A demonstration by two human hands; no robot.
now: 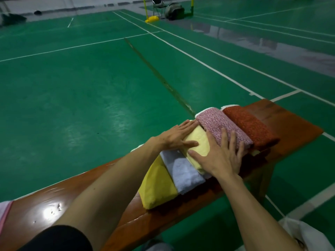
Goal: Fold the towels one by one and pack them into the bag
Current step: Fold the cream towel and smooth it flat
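Several folded towels lie in a row on a wooden bench [290, 122]: a yellow towel [157, 185], a light blue towel [184, 173], a pale yellow towel [198, 140], a pink speckled towel [215, 122] and a rust-red towel [252, 125]. My left hand [178, 137] rests flat on the far side of the pale yellow towel, fingers spread. My right hand [219, 154] lies flat over the pale yellow towel's near part, its fingers reaching onto the pink towel. A white bag [306, 234] sits on the floor at the bottom right.
The bench stands on a green court floor [90, 87] with white lines. A pink-and-white cloth [4, 212] shows at the bench's left end. Far away stand a chair [158, 6], a dark bag [175, 11] and a yellow post base [152, 19].
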